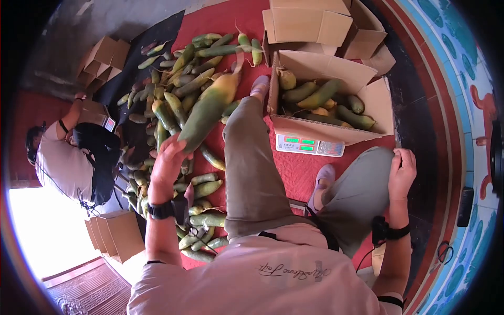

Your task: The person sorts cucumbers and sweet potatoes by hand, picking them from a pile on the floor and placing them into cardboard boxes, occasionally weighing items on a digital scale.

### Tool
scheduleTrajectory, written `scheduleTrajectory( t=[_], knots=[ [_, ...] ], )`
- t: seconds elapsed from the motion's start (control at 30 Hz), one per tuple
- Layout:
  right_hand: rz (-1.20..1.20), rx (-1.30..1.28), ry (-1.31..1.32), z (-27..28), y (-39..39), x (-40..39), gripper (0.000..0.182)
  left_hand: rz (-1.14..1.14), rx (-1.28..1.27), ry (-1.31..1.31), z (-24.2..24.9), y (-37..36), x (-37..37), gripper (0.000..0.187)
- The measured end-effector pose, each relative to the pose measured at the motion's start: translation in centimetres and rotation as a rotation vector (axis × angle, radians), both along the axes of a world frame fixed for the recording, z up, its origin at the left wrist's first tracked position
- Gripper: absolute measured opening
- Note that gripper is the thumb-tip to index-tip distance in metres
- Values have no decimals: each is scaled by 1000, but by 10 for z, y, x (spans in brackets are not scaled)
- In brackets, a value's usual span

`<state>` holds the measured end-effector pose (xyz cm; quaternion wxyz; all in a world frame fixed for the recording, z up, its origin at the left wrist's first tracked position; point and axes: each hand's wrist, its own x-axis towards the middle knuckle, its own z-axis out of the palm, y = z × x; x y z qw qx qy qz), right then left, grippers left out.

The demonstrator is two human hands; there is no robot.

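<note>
My left hand (169, 160) is closed around the lower end of a large green radish (205, 115), which tilts up and away with its yellowish root end at the top. Below and around it lies a heap of green radishes (181, 97) on the red and black floor covering. My right hand (402, 173) rests at my right knee with its fingers curled in and nothing visible in them. In front of me an open cardboard box (336, 128) holds several radishes. The box sits on a digital scale (310, 146) with green lit displays.
More cardboard boxes (310, 23) stand behind the filled one. Another person (68, 152) sits at the left by a second scale (109, 124). Partitioned cartons (114, 235) stand near the bright doorway. A painted wall (472, 105) runs along the right.
</note>
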<state>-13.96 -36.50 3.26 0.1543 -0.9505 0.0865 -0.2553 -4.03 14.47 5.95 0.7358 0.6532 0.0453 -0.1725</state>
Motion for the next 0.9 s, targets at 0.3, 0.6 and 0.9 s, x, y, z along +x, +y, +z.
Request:
scheduleTrajectory(
  t=[0.3, 0.6, 0.9],
  knots=[
    [-9, 38, -68, -2, -8, -9, 7, -423, -79, 97, 0, -174, 97, 30],
    [-22, 71, -91, -2, -12, -15, 7, -383, 451, -216, -18, -195, 106, 41],
    [-8, 62, -100, -3, -11, -12, 7, -52, 355, -259, -43, -144, 84, 33]
  ],
)
